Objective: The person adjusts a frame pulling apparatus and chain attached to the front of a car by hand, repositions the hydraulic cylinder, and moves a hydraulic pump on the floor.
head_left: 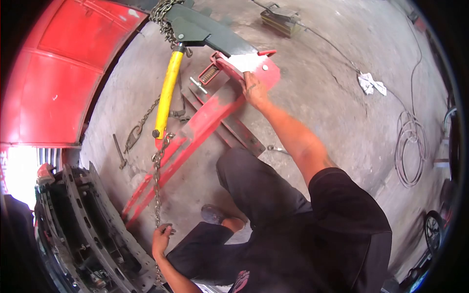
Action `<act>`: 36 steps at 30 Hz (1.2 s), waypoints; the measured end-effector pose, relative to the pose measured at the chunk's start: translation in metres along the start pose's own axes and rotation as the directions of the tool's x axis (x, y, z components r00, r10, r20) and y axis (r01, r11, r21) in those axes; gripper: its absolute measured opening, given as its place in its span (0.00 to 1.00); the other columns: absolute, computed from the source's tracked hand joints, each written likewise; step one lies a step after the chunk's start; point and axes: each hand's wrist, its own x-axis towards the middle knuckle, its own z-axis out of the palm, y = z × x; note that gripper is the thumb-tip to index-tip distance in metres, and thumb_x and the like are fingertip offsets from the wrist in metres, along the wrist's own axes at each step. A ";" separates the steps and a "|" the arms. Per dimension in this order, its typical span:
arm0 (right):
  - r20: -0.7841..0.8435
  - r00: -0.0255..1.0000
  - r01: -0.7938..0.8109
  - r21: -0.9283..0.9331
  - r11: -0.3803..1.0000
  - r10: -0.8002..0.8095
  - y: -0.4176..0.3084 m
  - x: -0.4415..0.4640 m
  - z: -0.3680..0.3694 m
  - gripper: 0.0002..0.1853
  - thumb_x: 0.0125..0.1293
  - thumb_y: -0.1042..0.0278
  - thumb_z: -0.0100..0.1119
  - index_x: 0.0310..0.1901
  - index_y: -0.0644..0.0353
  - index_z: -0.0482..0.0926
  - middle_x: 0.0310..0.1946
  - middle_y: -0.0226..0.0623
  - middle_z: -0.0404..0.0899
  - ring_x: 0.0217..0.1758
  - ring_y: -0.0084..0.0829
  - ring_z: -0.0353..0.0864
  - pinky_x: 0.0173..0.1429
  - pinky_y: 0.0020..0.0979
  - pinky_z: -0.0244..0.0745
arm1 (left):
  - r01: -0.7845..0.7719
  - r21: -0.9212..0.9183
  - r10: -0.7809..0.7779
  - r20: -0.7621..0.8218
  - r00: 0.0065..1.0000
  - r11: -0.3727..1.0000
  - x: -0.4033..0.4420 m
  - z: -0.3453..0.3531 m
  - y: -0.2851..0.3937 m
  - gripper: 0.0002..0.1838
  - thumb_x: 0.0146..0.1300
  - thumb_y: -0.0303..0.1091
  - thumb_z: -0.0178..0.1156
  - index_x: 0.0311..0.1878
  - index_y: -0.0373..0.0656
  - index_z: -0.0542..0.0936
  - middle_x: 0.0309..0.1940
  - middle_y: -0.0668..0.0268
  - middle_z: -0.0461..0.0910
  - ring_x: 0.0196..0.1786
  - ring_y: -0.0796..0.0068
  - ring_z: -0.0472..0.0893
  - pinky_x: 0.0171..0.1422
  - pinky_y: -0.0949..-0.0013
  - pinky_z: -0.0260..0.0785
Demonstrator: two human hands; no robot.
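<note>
A steel chain [157,183] hangs from the lower end of a yellow hydraulic ram [169,93]. My left hand [161,240] is closed around the chain at lower left, with the fingers curled, and more links show below it. Higher up, my right hand [255,91] rests with fingers stretched out against the red bracket [268,73] at the pivot of a pulling rig. Its fingertips touch the plate edge, where bright glare lies. A long red beam [195,132] slopes down left from the pivot, and a dark green arm [210,31] rises from it.
A vehicle's bare front frame [90,210] stands at lower left, under a red body panel [58,73]. More chain [163,19] is looped over the green arm. A foot pump [281,22], white rag [371,84] and coiled hose [411,146] lie on the concrete floor.
</note>
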 end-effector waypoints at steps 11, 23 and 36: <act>-0.128 0.987 -0.073 0.167 0.983 0.095 0.011 -0.044 0.001 0.11 0.65 0.69 0.53 0.46 0.64 0.70 0.37 0.50 0.74 0.42 0.51 0.75 0.49 0.47 0.70 | 0.096 0.042 -0.098 0.041 0.994 0.994 0.014 -0.005 -0.028 0.17 0.68 0.41 0.55 0.50 0.36 0.79 0.34 0.62 0.85 0.36 0.71 0.82 0.38 0.69 0.71; -0.147 0.950 -0.258 0.119 0.959 0.274 -0.015 -0.066 -0.017 0.23 0.56 0.75 0.56 0.55 0.65 0.65 0.46 0.54 0.72 0.49 0.54 0.72 0.55 0.47 0.68 | 0.076 0.025 -0.076 -0.001 0.997 0.997 0.028 -0.012 -0.022 0.18 0.68 0.40 0.56 0.49 0.33 0.78 0.35 0.58 0.84 0.36 0.69 0.82 0.39 0.68 0.72; 0.147 0.933 -0.348 0.153 0.925 0.327 0.016 -0.069 -0.027 0.10 0.55 0.77 0.53 0.40 0.64 0.69 0.36 0.50 0.77 0.41 0.51 0.79 0.43 0.47 0.75 | 0.128 -0.062 -0.131 -0.039 0.991 0.990 0.004 -0.058 -0.059 0.16 0.67 0.38 0.58 0.44 0.31 0.80 0.31 0.62 0.81 0.33 0.72 0.80 0.42 0.69 0.72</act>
